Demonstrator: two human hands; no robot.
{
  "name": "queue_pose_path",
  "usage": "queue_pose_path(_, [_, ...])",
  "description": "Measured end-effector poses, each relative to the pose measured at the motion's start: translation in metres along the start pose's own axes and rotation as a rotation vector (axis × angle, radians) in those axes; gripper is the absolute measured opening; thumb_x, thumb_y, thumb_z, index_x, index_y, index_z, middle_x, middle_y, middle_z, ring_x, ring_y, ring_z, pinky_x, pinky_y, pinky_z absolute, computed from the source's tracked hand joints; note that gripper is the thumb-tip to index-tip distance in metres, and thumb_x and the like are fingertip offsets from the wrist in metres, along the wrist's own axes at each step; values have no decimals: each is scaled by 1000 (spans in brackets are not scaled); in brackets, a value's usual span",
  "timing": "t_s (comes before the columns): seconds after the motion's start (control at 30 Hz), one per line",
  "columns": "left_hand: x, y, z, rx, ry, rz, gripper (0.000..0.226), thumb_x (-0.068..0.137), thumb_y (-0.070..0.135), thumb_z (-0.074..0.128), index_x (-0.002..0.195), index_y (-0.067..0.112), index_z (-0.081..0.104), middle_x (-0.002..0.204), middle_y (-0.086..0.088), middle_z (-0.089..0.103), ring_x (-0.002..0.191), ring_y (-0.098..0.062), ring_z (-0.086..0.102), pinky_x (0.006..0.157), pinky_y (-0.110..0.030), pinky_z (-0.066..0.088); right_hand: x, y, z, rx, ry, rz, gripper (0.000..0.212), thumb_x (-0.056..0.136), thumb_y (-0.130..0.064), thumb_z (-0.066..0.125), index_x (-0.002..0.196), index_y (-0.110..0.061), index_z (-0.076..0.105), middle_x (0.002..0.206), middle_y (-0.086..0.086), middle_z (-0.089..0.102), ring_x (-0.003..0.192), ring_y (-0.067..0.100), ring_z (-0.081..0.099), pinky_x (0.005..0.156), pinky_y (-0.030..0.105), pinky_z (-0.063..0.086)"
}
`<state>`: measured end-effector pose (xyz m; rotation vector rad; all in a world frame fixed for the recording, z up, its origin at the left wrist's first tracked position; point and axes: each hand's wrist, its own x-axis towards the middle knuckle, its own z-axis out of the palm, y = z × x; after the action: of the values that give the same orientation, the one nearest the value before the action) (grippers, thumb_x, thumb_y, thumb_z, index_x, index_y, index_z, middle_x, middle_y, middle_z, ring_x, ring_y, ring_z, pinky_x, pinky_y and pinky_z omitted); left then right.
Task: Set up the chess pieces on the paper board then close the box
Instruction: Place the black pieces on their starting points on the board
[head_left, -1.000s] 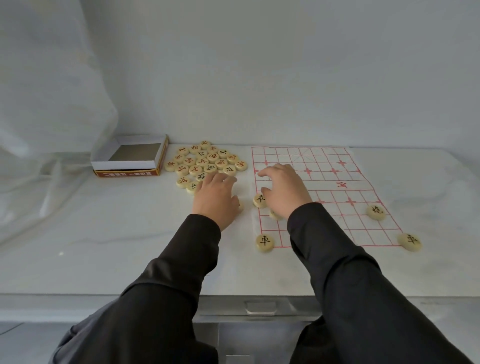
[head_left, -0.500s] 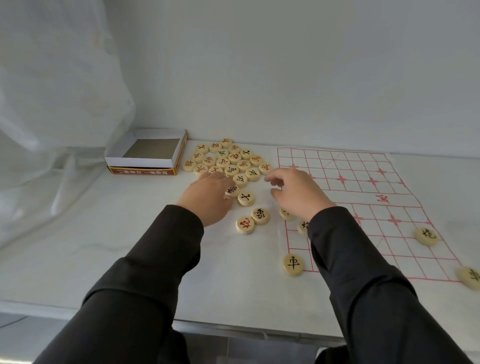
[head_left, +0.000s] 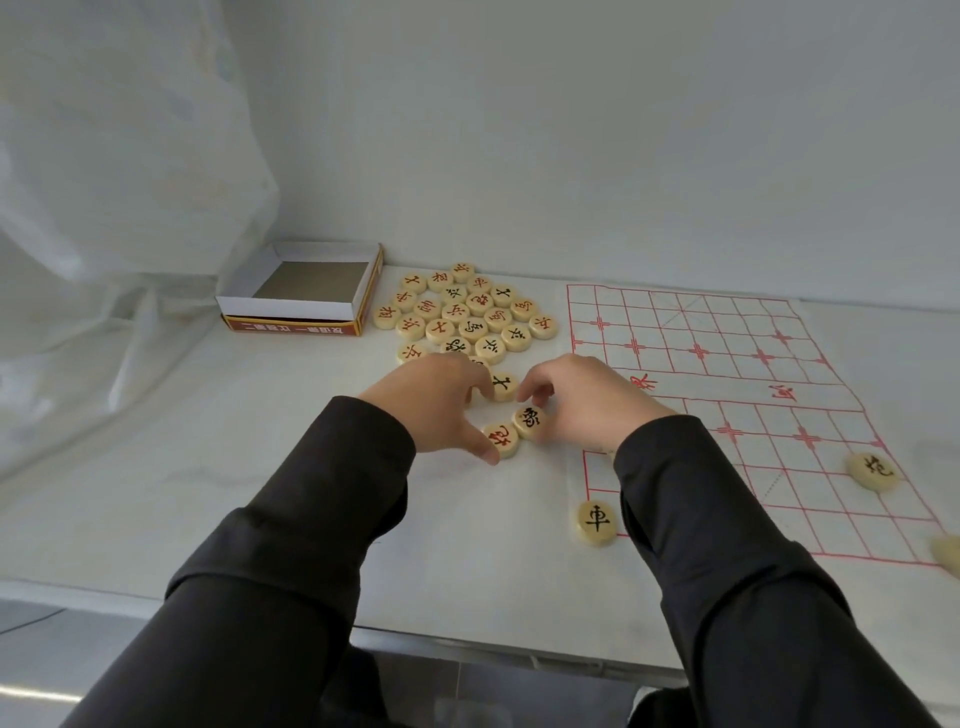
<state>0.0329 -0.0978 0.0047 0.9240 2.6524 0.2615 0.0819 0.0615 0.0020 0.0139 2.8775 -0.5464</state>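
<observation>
Right hand (head_left: 587, 402) pinches a black-lettered piece (head_left: 529, 418) just left of the paper board (head_left: 727, 395). Left hand (head_left: 436, 405) has its thumb on the red-lettered piece (head_left: 500, 440) beside it, can't tell if it's gripping. Pile of pieces (head_left: 467, 317) and open box (head_left: 291, 306) sit behind.

We find open tabletop (head_left: 234, 467) at near left, between the draped sheet (head_left: 130, 234) and our left sleeve (head_left: 322, 493). The packed pile of pieces (head_left: 467, 317) blocks the way between the open box (head_left: 301, 291) and the paper board (head_left: 727, 364). The board's far half lies bare. A lone piece (head_left: 875, 470) sits near its right edge, and a second piece (head_left: 596, 522) at its near left corner.
</observation>
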Motion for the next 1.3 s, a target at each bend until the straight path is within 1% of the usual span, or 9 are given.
queue_pose_path(0.2, [6, 6, 13, 42, -23, 3, 47, 70, 49, 75, 106, 23, 58, 97, 5, 57, 87, -14, 49, 76, -26, 42, -2, -2, 4, -2, 28, -14, 32, 79, -17, 70, 111, -20, 67, 114, -2, 64, 103, 14, 59, 83, 20, 44])
queue_pose_path(0.43, [7, 6, 14, 20, 11, -12, 45, 72, 44, 74, 108, 21, 58, 92, 6, 54, 88, -15, 50, 76, -26, 43, -9, 2, -6, 94, 124, 8, 31, 82, -16, 68, 113, -21, 66, 114, -3, 62, 92, 7, 51, 77, 18, 36])
queue_pose_path(0.53, [7, 7, 14, 9, 12, 5, 48, 72, 43, 75, 111, 22, 57, 93, 6, 55, 89, -15, 50, 77, -27, 43, -11, 5, -11, 164, 179, 23, 34, 80, -16, 70, 113, -22, 65, 111, -3, 62, 95, 9, 53, 77, 18, 37])
queue_pose_path(0.63, [5, 11, 16, -3, 15, 31, 52, 71, 41, 76, 116, 23, 56, 94, 6, 53, 88, -14, 49, 75, -25, 40, -17, 6, -12, 193, 203, 29, 37, 80, -17, 71, 115, -23, 63, 108, -4, 59, 90, 8, 51, 69, 15, 36])
queue_pose_path(0.77, [0, 15, 19, -48, 30, 32, 56, 73, 35, 76, 122, 24, 53, 91, 7, 53, 85, -12, 48, 74, -22, 37, -28, 10, -7, 164, 227, 18, 36, 82, -16, 68, 116, -23, 62, 109, -4, 57, 95, 9, 51, 78, 19, 37])
queue_pose_path(0.93, [-9, 21, 23, -89, 29, -4, 66, 76, 28, 75, 134, 25, 43, 95, 4, 54, 90, -14, 49, 83, -24, 41, -53, 24, -12, 126, 251, 38, 31, 82, -15, 66, 113, -20, 63, 107, -5, 56, 99, 11, 53, 87, 22, 42])
queue_pose_path(1.03, [-16, 27, 27, -67, 23, -20, 78, 78, 26, 73, 143, 26, 30, 115, -3, 58, 105, -21, 52, 93, -28, 42, -72, 34, -16, 151, 256, 52, 28, 81, -17, 68, 108, -21, 64, 105, -3, 58, 97, 12, 54, 89, 28, 46])
queue_pose_path(1.17, [-23, 35, 31, -72, 10, -25, 86, 80, 24, 72, 147, 28, 19, 117, -7, 59, 104, -24, 56, 88, -29, 44, -94, 46, -15, 135, 247, 85, 27, 82, -20, 68, 109, -21, 64, 105, -5, 58, 97, 10, 54, 83, 19, 39])
queue_pose_path(1.3, [-30, 48, 39, -76, 1, -13, 82, 83, 23, 68, 147, 31, 18, 120, -8, 58, 106, -25, 56, 85, -28, 43, -108, 54, -8, 68, 180, 113, 28, 84, -21, 66, 112, -20, 64, 109, -4, 58, 97, 8, 52, 86, 20, 41])
